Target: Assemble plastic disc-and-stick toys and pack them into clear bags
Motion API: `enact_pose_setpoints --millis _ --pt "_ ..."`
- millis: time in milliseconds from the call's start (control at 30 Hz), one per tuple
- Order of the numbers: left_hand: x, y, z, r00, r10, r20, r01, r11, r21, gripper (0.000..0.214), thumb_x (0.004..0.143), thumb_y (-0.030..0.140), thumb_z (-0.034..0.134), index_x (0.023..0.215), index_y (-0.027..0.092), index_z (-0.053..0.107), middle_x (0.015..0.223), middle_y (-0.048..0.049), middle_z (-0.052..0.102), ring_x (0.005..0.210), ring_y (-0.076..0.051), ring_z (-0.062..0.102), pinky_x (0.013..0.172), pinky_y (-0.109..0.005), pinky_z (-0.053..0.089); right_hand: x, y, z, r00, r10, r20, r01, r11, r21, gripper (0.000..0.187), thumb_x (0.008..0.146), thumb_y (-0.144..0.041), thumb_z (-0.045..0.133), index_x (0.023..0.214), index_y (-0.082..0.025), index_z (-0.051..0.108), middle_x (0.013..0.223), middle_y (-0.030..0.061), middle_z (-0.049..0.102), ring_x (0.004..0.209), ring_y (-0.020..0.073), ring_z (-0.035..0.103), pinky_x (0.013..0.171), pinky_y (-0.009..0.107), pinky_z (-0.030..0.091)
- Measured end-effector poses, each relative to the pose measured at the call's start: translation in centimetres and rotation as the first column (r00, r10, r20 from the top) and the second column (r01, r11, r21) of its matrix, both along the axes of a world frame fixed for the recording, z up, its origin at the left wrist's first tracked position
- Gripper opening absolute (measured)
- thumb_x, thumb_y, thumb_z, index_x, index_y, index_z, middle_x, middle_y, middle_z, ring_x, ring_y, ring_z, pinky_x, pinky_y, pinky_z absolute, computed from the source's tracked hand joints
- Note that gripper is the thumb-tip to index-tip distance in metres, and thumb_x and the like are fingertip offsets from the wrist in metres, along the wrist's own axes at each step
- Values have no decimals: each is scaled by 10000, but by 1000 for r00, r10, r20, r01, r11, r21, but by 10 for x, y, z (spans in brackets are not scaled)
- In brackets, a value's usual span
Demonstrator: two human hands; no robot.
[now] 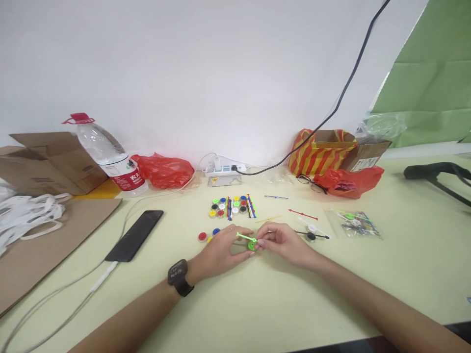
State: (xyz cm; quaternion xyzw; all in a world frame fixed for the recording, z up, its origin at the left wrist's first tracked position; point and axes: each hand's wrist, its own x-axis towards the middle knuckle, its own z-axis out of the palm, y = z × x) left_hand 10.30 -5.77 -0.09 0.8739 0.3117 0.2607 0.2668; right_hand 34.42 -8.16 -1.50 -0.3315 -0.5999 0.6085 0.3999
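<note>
Right hand [283, 242] pinches a light-green arrow [246, 238] near its round end, probably so the rest stays unobstructed. Left hand [222, 250] arches round a green disc [252, 244], thumb by its near edge, perhaps steadying it; cannot tell whether it grips. Both pieces sit between the hands, above the near-middle tabletop [279, 304]. Capped discs [214, 207] stand beyond in blocks beside bundled arrows [251, 206], seemingly sorted into sets. Arrow: slim, bright, pointed at its far end. Disc: round, similar green, partly hidden.
</note>
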Motion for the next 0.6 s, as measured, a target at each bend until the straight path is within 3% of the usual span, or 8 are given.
enact_pose_setpoints --millis 133,333,600 --pt "1 -1 1 998 48 29 -46 996 -79 391 863 369 795 1209 244 660 1086 -43 734 973 -216 689 855 -344 538 -7 -1 -6 1000 -19 6 19 1000 -7 251 865 -398 804 918 -171 713 887 57 734 858 206 733 821 345 560" --pt "0 -1 0 999 11 -39 -13 999 -44 88 943 317 701 985 241 688 954 -4 722 889 -180 665 803 -310 485 -11 2 -12 991 -74 116 78 997 -28 305 853 -448 797 898 -168 686 702 16 686 638 147 636 607 268 489" --pt "3 -3 -2 998 4 -55 -3 1000 17 85 950 283 694 1027 249 684 968 -12 715 898 -183 668 811 -309 484 -12 4 -6 973 -134 185 140 990 -19 331 825 -454 803 841 -175 625 677 -24 611 539 106 545 506 232 426"
